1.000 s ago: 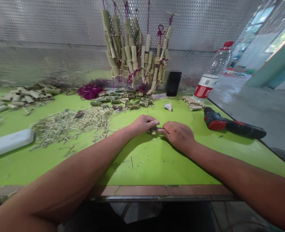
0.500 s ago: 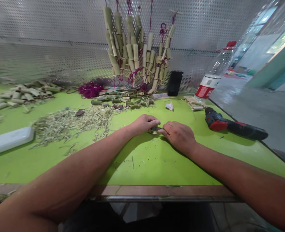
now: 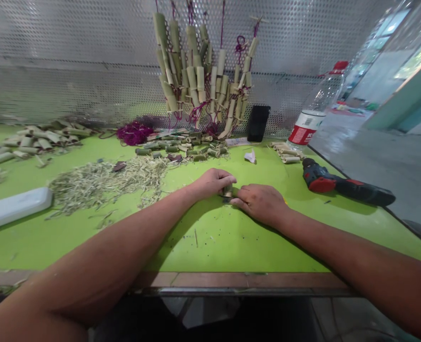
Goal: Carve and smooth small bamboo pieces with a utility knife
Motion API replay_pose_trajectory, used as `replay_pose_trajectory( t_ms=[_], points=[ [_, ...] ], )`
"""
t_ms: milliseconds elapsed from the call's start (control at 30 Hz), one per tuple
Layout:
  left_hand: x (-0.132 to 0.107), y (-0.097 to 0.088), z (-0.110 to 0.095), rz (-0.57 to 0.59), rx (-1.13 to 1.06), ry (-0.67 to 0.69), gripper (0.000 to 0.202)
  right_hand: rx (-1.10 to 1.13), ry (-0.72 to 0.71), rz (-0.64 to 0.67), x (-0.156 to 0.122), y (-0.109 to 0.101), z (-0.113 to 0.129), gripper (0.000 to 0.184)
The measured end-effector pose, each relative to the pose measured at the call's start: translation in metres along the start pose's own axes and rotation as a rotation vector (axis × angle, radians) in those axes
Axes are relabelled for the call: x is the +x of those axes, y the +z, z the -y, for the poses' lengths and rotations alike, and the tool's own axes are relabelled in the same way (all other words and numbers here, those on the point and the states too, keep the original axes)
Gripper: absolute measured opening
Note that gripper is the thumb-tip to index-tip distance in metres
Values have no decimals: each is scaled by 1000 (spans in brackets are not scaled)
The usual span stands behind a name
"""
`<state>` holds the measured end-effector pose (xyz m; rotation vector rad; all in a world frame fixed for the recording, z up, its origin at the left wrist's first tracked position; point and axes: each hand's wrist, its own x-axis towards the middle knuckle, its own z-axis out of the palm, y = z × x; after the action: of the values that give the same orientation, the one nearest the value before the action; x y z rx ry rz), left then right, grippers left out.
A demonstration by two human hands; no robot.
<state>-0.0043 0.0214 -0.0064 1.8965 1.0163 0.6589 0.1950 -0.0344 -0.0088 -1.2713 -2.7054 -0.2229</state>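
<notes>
My left hand (image 3: 214, 183) is closed around a short bamboo piece (image 3: 228, 190), pinching it upright near the table. The fingers cover much of it. Close on the right, my right hand (image 3: 262, 202) is curled, thumb toward the bamboo. From its fingertips a thin dark strip (image 3: 226, 198) reaches under or against the lower end of the bamboo; its kind does not show clearly. A bit of yellow (image 3: 285, 201) peeks out by the right wrist, too small to name.
Bamboo shavings (image 3: 107, 183) lie left, with cut bamboo pieces (image 3: 43, 137) beyond. Strung bamboo pieces (image 3: 192, 76) hang behind purple string (image 3: 135, 133). A phone (image 3: 258, 123), a plastic bottle (image 3: 308, 126) and a cordless drill (image 3: 342, 185) stand or lie right; a white case (image 3: 16, 207) lies left.
The bamboo piece has been tipped more upright in my left hand. My right hand has shifted slightly down and left, its dark strip now lower against the bamboo. A yellow bit has appeared by the right wrist.
</notes>
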Motion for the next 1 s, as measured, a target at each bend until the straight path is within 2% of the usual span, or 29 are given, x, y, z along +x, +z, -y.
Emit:
replay_pose_trajectory(
  t_ms=[167, 233, 467, 700, 767, 1000],
  points=[
    [0, -2, 0, 18, -11, -12, 41, -26, 105, -150, -3, 3, -3, 54],
    [-1, -2, -2, 27, -5, -14, 42, -40, 127, -170, -3, 4, -4, 53],
    [-1, 0, -3, 39, 5, -16, 42, -54, 112, -151, -1, 5, -4, 52],
    [1, 0, 0, 44, 11, 18, 41, -24, 51, -10, 1, 1, 1, 51],
    [0, 0, -1, 31, 19, 0, 41, -16, 28, -7, -1, 1, 1, 50],
    [-1, -1, -3, 39, 4, -11, 41, -49, 133, -183, -4, 5, -4, 51]
  ],
)
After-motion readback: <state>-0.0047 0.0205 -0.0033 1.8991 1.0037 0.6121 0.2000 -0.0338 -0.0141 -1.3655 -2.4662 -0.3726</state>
